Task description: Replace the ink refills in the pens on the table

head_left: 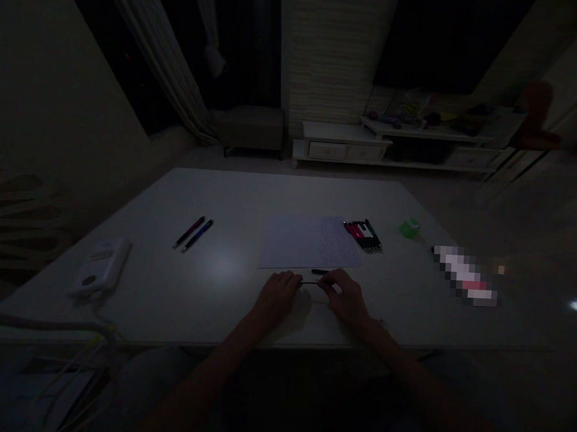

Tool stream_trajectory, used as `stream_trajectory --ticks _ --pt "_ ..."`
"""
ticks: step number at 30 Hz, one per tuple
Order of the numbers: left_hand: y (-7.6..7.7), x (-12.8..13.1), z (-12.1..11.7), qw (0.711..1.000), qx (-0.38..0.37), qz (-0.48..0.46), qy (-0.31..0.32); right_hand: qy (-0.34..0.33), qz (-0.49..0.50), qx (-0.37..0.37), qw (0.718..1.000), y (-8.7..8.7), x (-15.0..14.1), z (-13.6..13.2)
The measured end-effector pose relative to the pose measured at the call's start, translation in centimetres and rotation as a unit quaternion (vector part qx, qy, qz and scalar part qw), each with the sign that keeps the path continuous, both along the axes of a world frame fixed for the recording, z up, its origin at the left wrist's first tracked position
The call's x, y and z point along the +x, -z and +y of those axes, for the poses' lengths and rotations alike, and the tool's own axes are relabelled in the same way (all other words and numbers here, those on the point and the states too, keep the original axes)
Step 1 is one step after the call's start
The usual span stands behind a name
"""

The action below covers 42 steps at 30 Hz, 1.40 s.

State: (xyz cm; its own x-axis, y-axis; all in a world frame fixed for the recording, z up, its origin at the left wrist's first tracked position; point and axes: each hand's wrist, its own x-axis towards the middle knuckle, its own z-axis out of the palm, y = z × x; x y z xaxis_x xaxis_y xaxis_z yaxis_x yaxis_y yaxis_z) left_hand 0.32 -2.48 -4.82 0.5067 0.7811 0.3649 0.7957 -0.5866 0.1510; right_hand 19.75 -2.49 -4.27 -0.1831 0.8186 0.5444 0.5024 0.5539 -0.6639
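Observation:
The room is dim. Both my hands rest near the front edge of a white table (222, 193). My left hand (277, 296) and my right hand (345, 296) are closed in a pinch on the two ends of a thin dark pen (314, 282) held level between them. A small dark piece (320, 272), perhaps a cap, lies just beyond it. A sheet of paper (309, 243) lies right behind the hands.
A bundle of several pens (363, 235) lies at the paper's right corner, with a green sharpener-like object (410, 227) further right. Two pens (193, 233) lie at left. A white device (101, 265) with cables sits at the left edge. A blurred object (464, 275) lies at right.

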Motion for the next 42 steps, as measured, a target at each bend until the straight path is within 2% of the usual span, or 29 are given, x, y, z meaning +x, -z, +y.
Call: stream_trajectory --ticks 3,11,20,29,32,35,38,40,42 --pt "0.0 0.0 0.0 1.000 0.002 -0.005 -0.004 -0.013 -0.004 0.002 1.000 -0.3 0.1 0.0" --pt "0.2 0.0 0.1 0.999 -0.017 -0.029 0.019 0.018 0.020 0.008 1.000 -0.7 -0.4 -0.4" --pt "-0.1 -0.1 0.1 1.000 -0.003 -0.020 0.014 -0.010 0.032 -0.009 0.999 -0.9 -0.4 -0.4" --pt "0.1 -0.1 0.2 0.999 -0.041 -0.022 0.027 -0.007 0.083 0.005 0.996 -1.2 -1.4 -1.0" --pt "0.1 -0.4 0.3 0.993 -0.073 -0.086 0.018 -0.002 0.079 -0.015 0.997 -1.4 -1.0 -0.6" --pt "-0.3 -0.7 0.6 0.961 -0.094 -0.256 -0.048 0.009 0.038 -0.032 0.999 -1.0 0.1 0.2" --pt "-0.9 -0.9 1.0 0.897 -0.104 -0.414 -0.118 0.031 -0.022 -0.070 0.997 0.4 1.0 0.9" --pt "-1.2 -0.7 1.1 0.861 -0.100 -0.480 -0.134 0.044 -0.052 -0.088 0.994 1.3 1.1 1.2" --pt "-1.4 -0.4 0.9 0.840 -0.094 -0.519 -0.129 0.046 -0.069 -0.092 0.992 1.8 0.8 1.3"
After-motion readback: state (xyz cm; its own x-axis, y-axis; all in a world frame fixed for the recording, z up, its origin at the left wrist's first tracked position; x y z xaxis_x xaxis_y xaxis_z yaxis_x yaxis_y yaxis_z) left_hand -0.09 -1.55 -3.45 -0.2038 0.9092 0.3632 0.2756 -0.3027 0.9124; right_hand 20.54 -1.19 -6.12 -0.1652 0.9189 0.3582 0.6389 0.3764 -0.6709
